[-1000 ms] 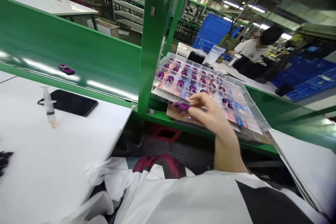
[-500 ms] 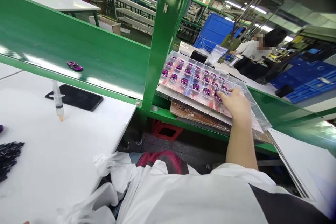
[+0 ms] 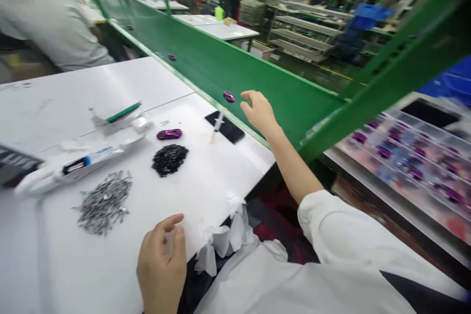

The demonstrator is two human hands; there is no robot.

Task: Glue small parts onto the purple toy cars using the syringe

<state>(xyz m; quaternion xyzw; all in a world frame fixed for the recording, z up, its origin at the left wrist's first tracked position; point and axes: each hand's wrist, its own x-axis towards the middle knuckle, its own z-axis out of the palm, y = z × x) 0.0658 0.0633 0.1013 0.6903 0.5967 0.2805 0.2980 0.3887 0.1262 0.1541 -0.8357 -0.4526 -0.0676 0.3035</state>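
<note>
My right hand [image 3: 259, 113] reaches over the green conveyor channel [image 3: 294, 108], its fingers apart and holding nothing. Just left of its fingertips, a small purple toy car [image 3: 228, 96] lies in the channel, not touched. My left hand [image 3: 162, 260] hovers at the front of the white table [image 3: 206, 186], loosely curled, with a small gap between thumb and index finger and nothing visible in it. Another purple toy car [image 3: 169, 134] rests on the table, behind a pile of small black parts [image 3: 170, 159]. A heap of silvery grey strips [image 3: 105, 203] lies to the left.
A syringe [image 3: 218, 122] leans by a black phone [image 3: 230, 130]. A white tube [image 3: 81, 164] and a green-handled tool [image 3: 123, 112] lie at the left. A clear compartment tray [image 3: 405, 157] of purple cars stands at the right. A co-worker [image 3: 55, 24] sits far left.
My view has swung left. My right hand has left the tray of cars and moved over the conveyor, opened. My left hand has come into view.
</note>
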